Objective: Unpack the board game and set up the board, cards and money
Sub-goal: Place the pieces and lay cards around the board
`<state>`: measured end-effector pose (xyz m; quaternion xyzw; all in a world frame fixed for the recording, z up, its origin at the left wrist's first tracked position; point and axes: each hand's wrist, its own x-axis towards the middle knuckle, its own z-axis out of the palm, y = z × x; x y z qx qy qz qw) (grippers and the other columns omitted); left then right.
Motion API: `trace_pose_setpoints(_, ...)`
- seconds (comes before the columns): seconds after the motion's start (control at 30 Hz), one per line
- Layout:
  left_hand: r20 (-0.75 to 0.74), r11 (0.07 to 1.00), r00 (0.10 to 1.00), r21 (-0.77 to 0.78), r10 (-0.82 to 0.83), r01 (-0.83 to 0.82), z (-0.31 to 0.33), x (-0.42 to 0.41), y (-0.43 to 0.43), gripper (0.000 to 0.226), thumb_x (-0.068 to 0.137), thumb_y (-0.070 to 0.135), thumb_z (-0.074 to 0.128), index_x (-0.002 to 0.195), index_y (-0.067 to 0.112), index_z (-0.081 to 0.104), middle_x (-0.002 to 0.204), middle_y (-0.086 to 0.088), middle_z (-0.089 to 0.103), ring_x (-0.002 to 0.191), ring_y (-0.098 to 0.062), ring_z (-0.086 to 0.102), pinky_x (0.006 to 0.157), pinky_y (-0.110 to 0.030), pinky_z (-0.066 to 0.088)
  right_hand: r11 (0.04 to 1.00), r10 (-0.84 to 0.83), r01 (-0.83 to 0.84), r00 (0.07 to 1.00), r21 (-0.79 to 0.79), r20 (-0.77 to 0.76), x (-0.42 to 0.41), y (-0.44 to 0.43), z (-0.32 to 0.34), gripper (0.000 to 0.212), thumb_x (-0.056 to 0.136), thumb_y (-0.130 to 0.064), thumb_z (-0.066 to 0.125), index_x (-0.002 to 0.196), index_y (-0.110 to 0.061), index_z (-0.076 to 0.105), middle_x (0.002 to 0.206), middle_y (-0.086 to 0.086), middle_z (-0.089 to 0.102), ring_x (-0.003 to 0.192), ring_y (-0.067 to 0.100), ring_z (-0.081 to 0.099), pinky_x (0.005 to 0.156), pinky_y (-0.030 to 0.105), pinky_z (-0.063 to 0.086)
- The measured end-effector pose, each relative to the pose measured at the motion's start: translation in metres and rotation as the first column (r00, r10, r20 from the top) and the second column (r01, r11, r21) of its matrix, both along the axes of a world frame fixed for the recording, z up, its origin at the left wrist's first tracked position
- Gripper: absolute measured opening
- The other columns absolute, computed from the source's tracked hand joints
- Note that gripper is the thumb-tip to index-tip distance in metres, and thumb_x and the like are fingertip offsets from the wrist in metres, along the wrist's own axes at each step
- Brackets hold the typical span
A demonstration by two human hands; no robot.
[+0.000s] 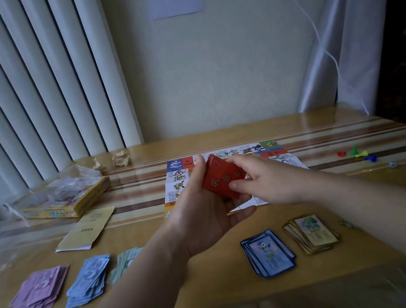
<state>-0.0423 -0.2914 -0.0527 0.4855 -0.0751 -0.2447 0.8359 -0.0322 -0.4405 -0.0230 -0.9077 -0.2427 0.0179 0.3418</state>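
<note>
1. The left hand (201,216) is raised above the worktop (218,283), palm turned inward. Its fingers curl under a stack of red cards (223,177) and its thumb stands along the stack's far left edge.
2. The right hand (265,178) reaches in from the right, and its thumb and fingertips pinch the near right side of the same stack. Both hands therefore hold the red cards between them.
3. The red cards tilt up toward the camera, with gold characters showing on the top one. They hang over the near left part of the board (239,151), which lies flat behind the hands.
4. Near the front edge, left of the left forearm, lie three loose heaps of money: a purple pile (38,290), a blue pile (88,280) and a green pile (125,261), partly hidden by the arm.
5. Between the forearms lies a blue-bordered card stack (268,253), and a yellow-bordered card stack (314,233) sits just beside it on the right.
6. At the far left the game box (70,203) rests with a clear plastic bag (72,179) on it, and a yellow leaflet (88,229) lies in front.
7. Small coloured pawns (357,152) lie to the right of the board.
</note>
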Motion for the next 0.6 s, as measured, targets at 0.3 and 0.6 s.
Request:
trace_pose_setpoints(0.3,0.130,0.980,0.973,0.017,0.193,-0.196,0.003,-0.004,-0.009,0.049,0.095,0.052,0.034,0.109,0.015,0.063,0.103,-0.010,0.072,0.100,-0.023,0.067,0.085,-0.038,0.053,0.987,-0.072,0.108,0.961,-0.122,0.268,-0.009,0.009,-0.008,0.052,0.095,-0.030,0.049,0.143,-0.019,0.033,0.119,-0.009,0.046,0.114,0.013,0.032,0.101,0.032,0.029)
trace_pose_setpoints(0.6,0.089,0.972,0.973,0.083,0.213,-0.220,0.002,0.006,-0.008,0.053,0.094,0.058,0.034,0.115,0.017,0.061,0.108,-0.009,0.071,0.098,-0.020,0.068,0.081,-0.037,0.054,0.985,-0.145,0.172,0.832,-0.001,0.535,-0.005,0.016,-0.025,0.068,0.088,-0.033,0.060,0.147,-0.018,0.031,0.131,-0.003,0.054,0.121,0.014,0.035,0.096,0.026,0.031)
